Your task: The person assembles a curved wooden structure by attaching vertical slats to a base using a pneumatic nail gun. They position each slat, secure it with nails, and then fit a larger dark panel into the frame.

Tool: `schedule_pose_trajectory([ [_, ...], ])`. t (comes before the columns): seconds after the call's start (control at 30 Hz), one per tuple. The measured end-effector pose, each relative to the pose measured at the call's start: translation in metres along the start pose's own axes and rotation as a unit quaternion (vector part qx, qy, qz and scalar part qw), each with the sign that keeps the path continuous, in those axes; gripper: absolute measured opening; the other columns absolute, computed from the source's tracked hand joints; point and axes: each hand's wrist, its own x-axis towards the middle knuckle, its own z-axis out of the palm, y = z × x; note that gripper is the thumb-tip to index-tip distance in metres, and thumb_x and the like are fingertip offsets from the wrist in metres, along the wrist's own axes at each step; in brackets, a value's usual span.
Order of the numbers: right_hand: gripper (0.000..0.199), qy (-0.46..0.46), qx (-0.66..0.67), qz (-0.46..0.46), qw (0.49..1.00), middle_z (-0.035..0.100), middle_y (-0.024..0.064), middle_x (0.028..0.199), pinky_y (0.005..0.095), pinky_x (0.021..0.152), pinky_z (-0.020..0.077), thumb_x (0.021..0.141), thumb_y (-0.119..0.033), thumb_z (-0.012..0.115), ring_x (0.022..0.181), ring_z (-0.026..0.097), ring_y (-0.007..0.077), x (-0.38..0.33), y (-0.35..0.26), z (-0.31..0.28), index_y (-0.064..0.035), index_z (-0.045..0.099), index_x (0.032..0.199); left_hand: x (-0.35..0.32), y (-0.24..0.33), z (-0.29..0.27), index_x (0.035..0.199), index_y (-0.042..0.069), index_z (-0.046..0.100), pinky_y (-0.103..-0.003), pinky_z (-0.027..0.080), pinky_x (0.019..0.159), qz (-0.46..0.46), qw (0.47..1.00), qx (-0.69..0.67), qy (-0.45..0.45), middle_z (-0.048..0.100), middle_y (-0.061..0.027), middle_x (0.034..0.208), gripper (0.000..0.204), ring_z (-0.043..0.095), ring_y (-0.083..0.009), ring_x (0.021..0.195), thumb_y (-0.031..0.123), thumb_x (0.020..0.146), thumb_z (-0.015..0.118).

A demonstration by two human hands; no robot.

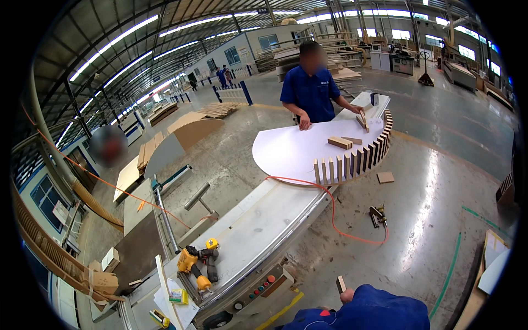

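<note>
Currently the right hand [346, 295] pokes out of a blue sleeve at the lower edge, fingers closed around a small wooden block [341, 284], held over the concrete floor [429, 220] beside the bench [258, 220]. Left hand is out of sight. Across the white curved panel [291, 148], a co-worker [312, 88] in blue rests both hands on it, near upright wooden slats [352, 162] lining its rim.
</note>
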Motion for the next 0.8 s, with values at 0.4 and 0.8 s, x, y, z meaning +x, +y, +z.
schedule_pose_trajectory([
  [0.4,0.045,-0.099,0.112,-0.068,0.986,0.070,0.0163,0.089,0.0449,0.061,0.0587,0.075,-0.008,0.066,0.074,0.070,0.0301,-0.064,-0.124,0.016,-0.0019,0.064,0.119,-0.001,-0.005,0.002,0.136,0.001,0.058,-0.040,0.042,0.110,-0.016,1.000,-0.018,-0.015,0.059,-0.0151,0.139,0.063,0.057,-0.0269,0.127,0.052,0.098,0.061],
  [0.8,0.046,-0.557,0.475,-0.045,0.680,0.061,0.0226,0.130,0.0533,0.093,0.0602,0.089,0.008,0.056,0.112,0.065,0.0377,-0.199,-0.264,0.015,0.0044,0.051,0.134,0.009,-0.017,-0.013,0.136,0.001,0.058,-0.039,0.041,0.111,-0.046,0.993,-0.035,-0.106,0.058,-0.0131,0.142,0.063,0.055,-0.0247,0.129,0.051,0.099,0.062],
])
